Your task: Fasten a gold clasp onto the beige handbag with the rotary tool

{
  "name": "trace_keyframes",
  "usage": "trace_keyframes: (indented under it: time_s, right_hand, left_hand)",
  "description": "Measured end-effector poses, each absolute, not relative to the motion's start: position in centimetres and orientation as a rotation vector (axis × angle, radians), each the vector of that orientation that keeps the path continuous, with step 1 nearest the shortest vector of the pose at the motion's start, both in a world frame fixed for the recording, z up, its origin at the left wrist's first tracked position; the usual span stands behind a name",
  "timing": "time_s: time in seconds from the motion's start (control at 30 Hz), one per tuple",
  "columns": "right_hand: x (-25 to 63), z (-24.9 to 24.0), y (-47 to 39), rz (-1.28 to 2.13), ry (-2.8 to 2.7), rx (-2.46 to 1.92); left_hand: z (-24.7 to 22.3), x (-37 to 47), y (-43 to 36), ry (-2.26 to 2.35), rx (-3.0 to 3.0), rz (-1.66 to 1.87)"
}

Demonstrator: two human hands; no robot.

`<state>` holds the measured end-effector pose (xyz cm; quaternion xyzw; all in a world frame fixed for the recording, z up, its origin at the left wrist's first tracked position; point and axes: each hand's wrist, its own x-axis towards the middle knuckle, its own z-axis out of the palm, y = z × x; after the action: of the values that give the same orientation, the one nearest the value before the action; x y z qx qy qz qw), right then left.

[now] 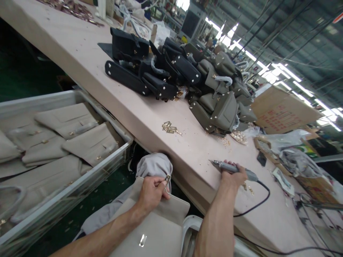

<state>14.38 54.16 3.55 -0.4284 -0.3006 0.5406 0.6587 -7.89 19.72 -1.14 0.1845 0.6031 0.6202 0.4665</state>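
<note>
My left hand (151, 192) rests on a beige leather bag (158, 228) lying across my lap, with its fingers pinching a small gold metal clasp (167, 179) at the bag's top edge. My right hand (233, 176) lies on the pink worktable (80, 50) and grips a grey corded electric screwdriver (230, 168), its tip pointing left. The tool's black cord (257, 203) runs off to the right. A second gold fitting (143, 240) shows on the bag's front.
A pile of black bags (150, 66) and olive bags (219, 96) sits on the table's far side. Loose gold fittings (170, 127) lie mid-table. A clear bin (66, 192) of beige panels stands at left. A cardboard box (281, 110) and plastic wrapping are at right.
</note>
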Motion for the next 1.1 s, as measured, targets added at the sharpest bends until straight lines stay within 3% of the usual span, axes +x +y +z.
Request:
trace_keyframes:
  time_s: [0.27, 0.57, 1.1]
  right_hand:
    - [12.1, 5.1, 56.7, 1.366, -0.428, -0.594]
    - [4.4, 6.2, 63.8, 1.451, -0.452, -0.578]
    - [-1.8, 3.8, 64.4, 1.528, -0.462, -0.623]
  left_hand:
    - [-1.1, -8.0, 19.8, 1.466, 0.449, 1.51]
    - [-0.7, -7.9, 20.1, 1.477, 0.458, 1.505]
    - [-0.8, -7.6, 20.9, 1.458, 0.451, 1.45]
